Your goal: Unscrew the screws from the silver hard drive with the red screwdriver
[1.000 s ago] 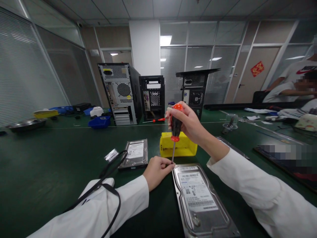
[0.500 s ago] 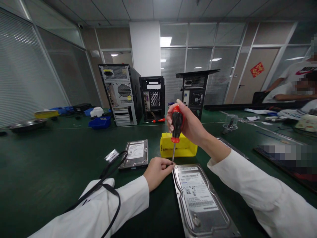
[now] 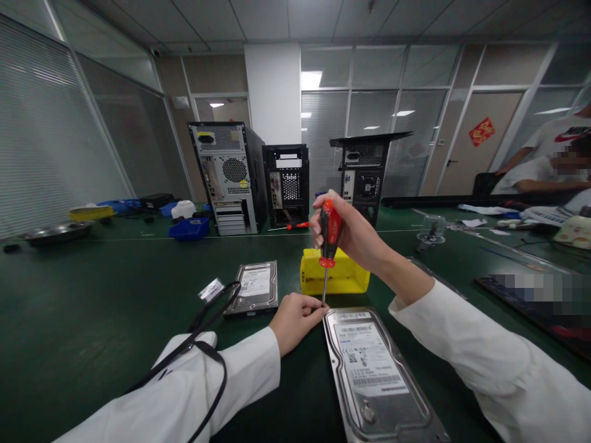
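Observation:
A silver hard drive (image 3: 376, 375) lies label-up on the green table right in front of me. My right hand (image 3: 353, 232) is wrapped round the red-and-black handle of a screwdriver (image 3: 329, 237), held upright with its tip at the drive's far left corner. My left hand (image 3: 295, 319) rests at that same corner, fingers curled and pinched beside the screwdriver's shaft; whether a screw sits under them is hidden. A second hard drive (image 3: 255, 287) lies a little farther left.
A yellow bin (image 3: 344, 278) stands just behind the drive. Three open computer cases (image 3: 229, 175) and another red screwdriver (image 3: 295, 226) stand at the back. A black cable (image 3: 203, 326) crosses my left sleeve. Another person's arm (image 3: 530, 178) shows at far right, beside cluttered items.
My right hand has turned slightly on the screwdriver handle, which stays upright on the same corner. My left hand has not moved. The view shifted a little.

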A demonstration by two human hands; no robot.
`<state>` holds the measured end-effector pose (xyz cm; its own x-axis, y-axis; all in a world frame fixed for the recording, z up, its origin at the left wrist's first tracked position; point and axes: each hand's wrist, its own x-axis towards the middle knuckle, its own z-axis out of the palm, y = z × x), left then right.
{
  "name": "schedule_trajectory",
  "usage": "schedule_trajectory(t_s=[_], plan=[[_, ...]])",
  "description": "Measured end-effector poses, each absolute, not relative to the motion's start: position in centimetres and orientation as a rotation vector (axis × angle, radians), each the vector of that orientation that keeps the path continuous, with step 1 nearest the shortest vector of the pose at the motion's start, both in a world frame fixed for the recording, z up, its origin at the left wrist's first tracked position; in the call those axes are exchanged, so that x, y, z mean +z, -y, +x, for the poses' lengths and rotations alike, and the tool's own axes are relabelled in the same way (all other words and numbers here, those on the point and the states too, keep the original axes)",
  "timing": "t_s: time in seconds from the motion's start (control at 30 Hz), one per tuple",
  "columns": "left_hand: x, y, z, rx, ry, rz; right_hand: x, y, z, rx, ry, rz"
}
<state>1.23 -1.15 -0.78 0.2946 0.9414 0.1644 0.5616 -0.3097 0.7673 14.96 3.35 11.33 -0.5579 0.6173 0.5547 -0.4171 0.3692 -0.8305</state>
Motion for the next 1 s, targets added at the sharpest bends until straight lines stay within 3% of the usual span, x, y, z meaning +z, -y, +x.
schedule_trajectory(t_s=[1.0], plan=[[0.1,1.7,1.4,0.908,-1.499,2.067,11.1,-3.8,14.6,1.346,1.535,-0.259]])
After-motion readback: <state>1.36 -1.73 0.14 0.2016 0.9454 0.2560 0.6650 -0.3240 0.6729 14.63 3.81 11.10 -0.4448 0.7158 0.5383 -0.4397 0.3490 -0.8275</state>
